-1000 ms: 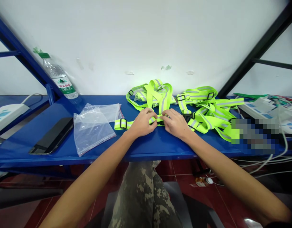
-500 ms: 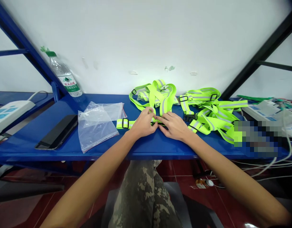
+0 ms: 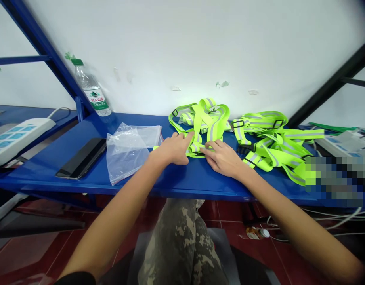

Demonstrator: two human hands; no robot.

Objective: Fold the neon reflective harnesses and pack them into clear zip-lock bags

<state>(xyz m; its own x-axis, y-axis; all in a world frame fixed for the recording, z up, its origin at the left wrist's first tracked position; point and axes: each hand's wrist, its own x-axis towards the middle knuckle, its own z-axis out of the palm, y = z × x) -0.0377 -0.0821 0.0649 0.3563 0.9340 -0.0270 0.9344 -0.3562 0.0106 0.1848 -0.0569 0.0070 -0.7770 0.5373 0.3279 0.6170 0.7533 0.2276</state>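
A neon yellow-green reflective strap [image 3: 195, 148] with a grey stripe lies loosely folded on the blue table, between my hands. My left hand [image 3: 175, 149] is at its left side, with index finger and thumb apart; the other fingers are partly hidden behind. My right hand [image 3: 220, 157] pinches the right part of the strap, its fingers bent and low over the tabletop. Behind both hands, the strap's loops join a tangled heap of the same webbing [image 3: 212, 118] with black buckles. Part of the strap's left end is hidden under my left hand.
More reflective straps [image 3: 274, 144] are piled at the right. Clear plastic bags [image 3: 125, 158] and a black phone [image 3: 83, 158] lie left. A water bottle [image 3: 94, 93] leans by the wall. Power strips [image 3: 18, 138] stand at the sides; the table's front edge [image 3: 197, 193] is near me.
My left hand has loosened its pinch and spread index finger from thumb, shifting left relative to the strap. My right hand stays on the strap. The whole view has shifted slightly.
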